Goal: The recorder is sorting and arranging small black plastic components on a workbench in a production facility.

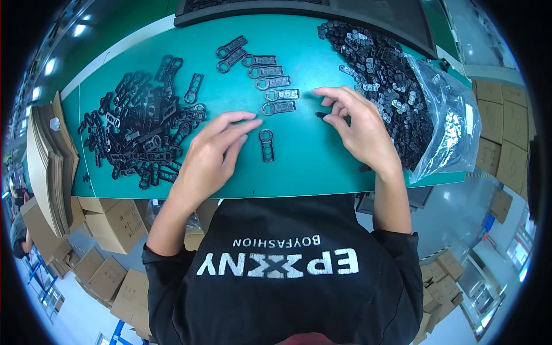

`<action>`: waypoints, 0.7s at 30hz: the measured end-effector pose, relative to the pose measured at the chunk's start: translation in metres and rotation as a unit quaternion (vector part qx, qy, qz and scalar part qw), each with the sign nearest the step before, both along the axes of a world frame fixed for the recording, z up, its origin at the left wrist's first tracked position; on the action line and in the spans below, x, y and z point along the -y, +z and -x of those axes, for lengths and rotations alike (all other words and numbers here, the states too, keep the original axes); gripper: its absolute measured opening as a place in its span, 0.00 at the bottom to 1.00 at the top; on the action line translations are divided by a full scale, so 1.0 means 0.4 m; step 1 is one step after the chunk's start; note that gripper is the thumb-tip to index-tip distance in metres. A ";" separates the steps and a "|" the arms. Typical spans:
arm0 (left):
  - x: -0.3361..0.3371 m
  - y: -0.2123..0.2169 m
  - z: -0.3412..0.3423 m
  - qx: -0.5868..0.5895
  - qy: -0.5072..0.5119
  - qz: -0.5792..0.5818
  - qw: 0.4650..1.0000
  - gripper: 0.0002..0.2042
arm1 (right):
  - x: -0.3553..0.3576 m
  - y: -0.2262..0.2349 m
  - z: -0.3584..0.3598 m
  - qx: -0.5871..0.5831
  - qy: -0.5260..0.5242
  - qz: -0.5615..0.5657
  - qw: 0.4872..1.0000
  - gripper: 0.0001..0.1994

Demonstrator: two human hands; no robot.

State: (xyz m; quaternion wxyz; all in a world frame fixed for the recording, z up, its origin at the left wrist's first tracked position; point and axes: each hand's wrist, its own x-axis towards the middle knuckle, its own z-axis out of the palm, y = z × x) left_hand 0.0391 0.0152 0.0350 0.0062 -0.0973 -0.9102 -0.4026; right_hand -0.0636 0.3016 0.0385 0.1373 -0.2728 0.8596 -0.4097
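Observation:
My left hand [211,150] is over the table left of the middle, its fingers stretched out and nothing seen in them. Just right of its fingertips lies a single black plastic part [267,146] with a ring at one end. Beyond it, a column of several similar black ringed parts [280,107] runs away from me, most with a smaller piece seated in the arm. My right hand [363,127] hovers right of that column, index finger stretched and thumb apart. A small black piece [321,115] shows at the thumb tip; whether it touches is unclear.
A heap of black ringed parts [141,129] covers the left of the green table [230,178]. At right, small black pieces [397,98] spill from a clear plastic bag [451,123]. A dark tray [379,20] borders the far edge. Cardboard sheets [49,161] stand at the left edge.

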 end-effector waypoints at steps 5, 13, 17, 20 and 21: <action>-0.019 0.017 0.018 -0.038 -0.132 0.062 0.989 0.19 | 0.006 -0.020 -0.049 0.045 -0.041 0.064 0.996 0.26; -0.056 -0.059 -0.011 -0.094 -0.037 0.074 0.992 0.23 | 0.020 -0.013 -0.129 0.089 -0.105 0.150 0.979 0.27; -0.063 -0.084 -0.017 -0.119 0.005 0.039 0.992 0.24 | 0.065 -0.012 -0.139 0.055 -0.078 0.133 0.986 0.27; -0.061 -0.089 -0.022 -0.119 0.016 0.037 0.992 0.24 | 0.091 -0.022 -0.136 0.024 -0.053 0.114 0.992 0.27; -0.060 -0.091 -0.023 -0.118 0.020 0.037 0.992 0.24 | 0.095 -0.024 -0.136 0.007 -0.053 0.097 0.994 0.27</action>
